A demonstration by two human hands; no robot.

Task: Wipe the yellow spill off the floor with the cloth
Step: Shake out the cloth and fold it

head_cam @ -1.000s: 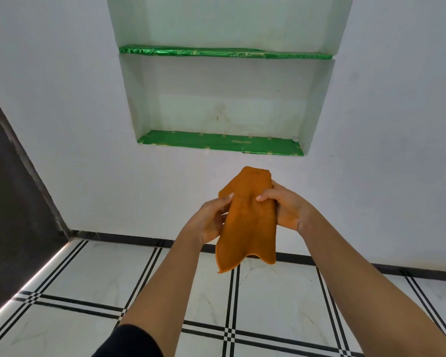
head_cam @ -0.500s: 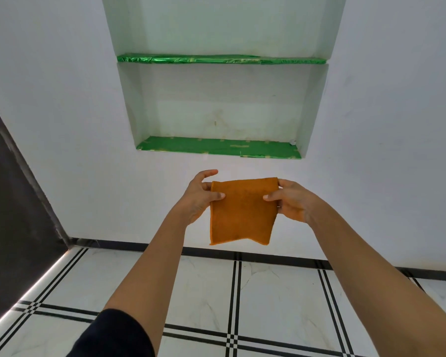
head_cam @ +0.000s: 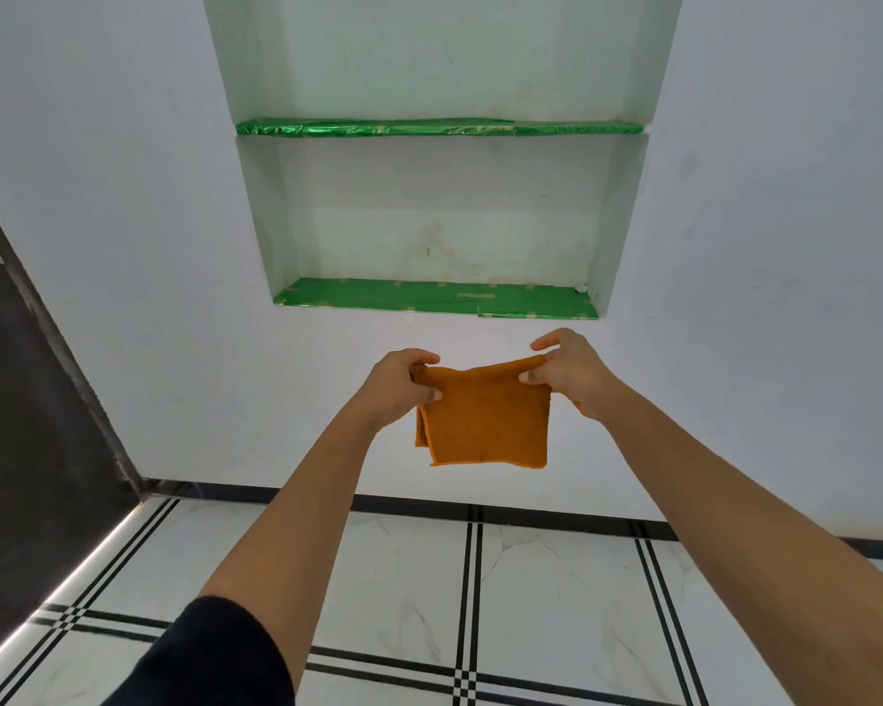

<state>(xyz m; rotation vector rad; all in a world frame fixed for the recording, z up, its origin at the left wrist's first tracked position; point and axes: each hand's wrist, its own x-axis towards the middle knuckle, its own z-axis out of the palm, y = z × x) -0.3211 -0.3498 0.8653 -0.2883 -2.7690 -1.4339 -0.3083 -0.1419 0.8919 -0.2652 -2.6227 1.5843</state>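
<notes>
The folded orange terry cloth (head_cam: 485,420) hangs in the air at chest height in front of the white wall, well above the floor. The left hand (head_cam: 398,387) pinches its upper left corner and the right hand (head_cam: 569,372) pinches its upper right corner, holding the top edge stretched between them. Behind it sits a wall niche with green foil-lined shelves (head_cam: 437,298), and below lies the white marble-look tiled floor with black double lines (head_cam: 556,593).

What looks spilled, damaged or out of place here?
No spill shows on the visible floor. The cloth hangs above it, pinched by left hand and right hand. Only faint stains on the niche wall and tape patches on the lower shelf lining stand out.
</notes>
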